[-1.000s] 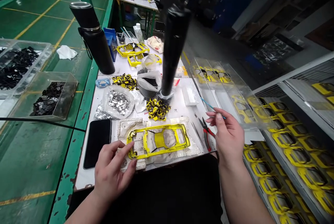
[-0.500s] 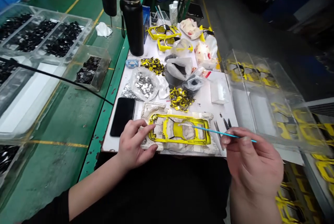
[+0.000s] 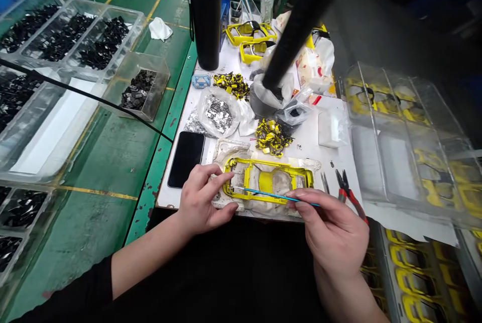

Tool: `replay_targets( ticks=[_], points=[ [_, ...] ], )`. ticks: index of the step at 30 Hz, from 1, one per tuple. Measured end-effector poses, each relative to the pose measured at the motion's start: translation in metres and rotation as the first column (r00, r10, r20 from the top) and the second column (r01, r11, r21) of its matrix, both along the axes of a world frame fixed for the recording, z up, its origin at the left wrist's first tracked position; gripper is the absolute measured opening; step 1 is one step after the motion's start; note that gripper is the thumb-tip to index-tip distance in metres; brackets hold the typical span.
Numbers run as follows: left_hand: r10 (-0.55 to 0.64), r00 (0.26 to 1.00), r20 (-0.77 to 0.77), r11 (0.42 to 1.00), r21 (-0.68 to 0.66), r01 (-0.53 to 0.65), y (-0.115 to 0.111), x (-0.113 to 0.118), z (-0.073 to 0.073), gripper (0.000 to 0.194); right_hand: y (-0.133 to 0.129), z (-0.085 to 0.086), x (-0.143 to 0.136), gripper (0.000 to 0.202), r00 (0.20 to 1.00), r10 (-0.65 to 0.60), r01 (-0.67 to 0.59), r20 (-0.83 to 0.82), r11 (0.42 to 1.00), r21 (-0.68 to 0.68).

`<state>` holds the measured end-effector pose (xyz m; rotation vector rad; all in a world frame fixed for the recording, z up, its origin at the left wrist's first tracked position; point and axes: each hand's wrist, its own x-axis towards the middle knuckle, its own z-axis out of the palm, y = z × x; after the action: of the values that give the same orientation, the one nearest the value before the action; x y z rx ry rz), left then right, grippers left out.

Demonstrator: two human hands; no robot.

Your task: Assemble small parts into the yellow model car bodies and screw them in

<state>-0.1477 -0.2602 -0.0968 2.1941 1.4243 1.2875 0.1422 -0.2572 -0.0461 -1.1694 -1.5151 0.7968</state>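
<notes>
Right hand (image 3: 331,235) closed in a pinch on a thin blue stick (image 3: 278,196), thumb and forefinger at its right end, the pale tip reaching out toward nine o'clock. Tip laid on or just over the near rail of the yellow frame (image 3: 269,181); contact too fine to tell. Left hand (image 3: 201,205) gripping nothing, fingers half spread, thumb and forefinger pressed to the frame's left end and to the white moulded cradle (image 3: 229,149) beneath it. Frame flat in that cradle at the near edge of the table (image 3: 309,144), straight ahead at twelve o'clock from the body.

Judged from this: fine work with the stick along the frame's near rail, left hand as brace. Calls for a steady left hand, a light touch and a small travel of the tip.

Outward from the frame: tweezers (image 3: 324,181) and red-handled pliers (image 3: 348,190) just beside it at three o'clock; a dark phone (image 3: 186,152) at nine o'clock; a heap of small yellow-and-black parts (image 3: 273,137) at twelve; a bag of silvery bits (image 3: 218,112) at eleven. Farther off at twelve, a black flask (image 3: 205,21) upright and more yellow frames. Blurred black pole (image 3: 297,26) across the top of the view.

White tabletop, crowded. Clear trays (image 3: 395,112) with yellow frames at two o'clock; racks of the same lower right. Green bench (image 3: 113,152) at nine o'clock, bearing clear boxes (image 3: 141,89) of small black parts. Workshop floor beyond, dim.
</notes>
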Motion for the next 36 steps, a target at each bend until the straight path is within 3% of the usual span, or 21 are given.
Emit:
replay_targets(
  ticks=[18,21,28,36],
  points=[
    [-0.002,1.000,0.009,1.000,-0.008,0.002,0.000,0.000,0.001,0.054,0.001,0.004,0.000,0.030,0.997,0.053,-0.054,0.061,0.998,0.014],
    [-0.002,1.000,0.003,1.000,-0.003,0.002,0.001,0.000,0.001,0.054,0.000,0.004,-0.001,0.025,0.999,0.015,-0.016,0.046,1.000,0.011],
    [0.007,1.000,-0.024,1.000,-0.004,-0.007,0.000,-0.001,-0.001,0.054,0.007,-0.003,-0.004,0.011,0.976,-0.207,0.211,-0.074,0.976,0.046],
    [0.003,1.000,-0.019,1.000,-0.017,-0.003,-0.001,-0.002,0.000,0.051,0.019,-0.002,-0.019,0.016,0.990,-0.125,0.129,-0.067,0.991,0.045]
  ],
)
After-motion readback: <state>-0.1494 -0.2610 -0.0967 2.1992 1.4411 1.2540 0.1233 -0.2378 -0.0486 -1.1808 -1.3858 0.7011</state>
